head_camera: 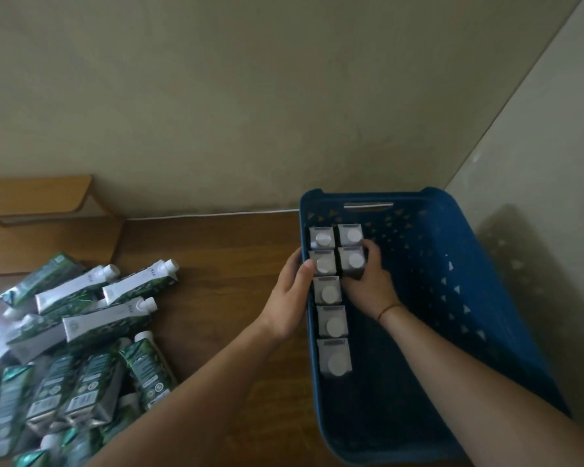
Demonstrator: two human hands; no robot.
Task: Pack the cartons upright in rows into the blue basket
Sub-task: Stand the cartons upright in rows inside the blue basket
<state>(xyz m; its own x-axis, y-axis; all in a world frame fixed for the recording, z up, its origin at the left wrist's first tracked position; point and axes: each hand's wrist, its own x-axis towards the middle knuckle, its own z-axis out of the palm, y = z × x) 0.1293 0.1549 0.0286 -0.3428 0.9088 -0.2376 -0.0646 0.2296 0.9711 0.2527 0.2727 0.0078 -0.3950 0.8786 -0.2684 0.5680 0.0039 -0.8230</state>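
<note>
standing on a brown wooden tabletop (223,264) pushed into the corner of two plain beige walls (250,96), the blue basket (469,281) held seven cartons upright, five in a row along its left wall and two in a second row at the far end. the right hand (368,281) reached inside and gripped the nearer carton of the second row (353,262), fingers curled round its far side, while the left hand (292,294) lay outside on the basket's left rim, thumb hooked over it against the first-row carton (322,262). well to the left, a loose heap of cartons (81,332) lay on their sides on the table.
</note>
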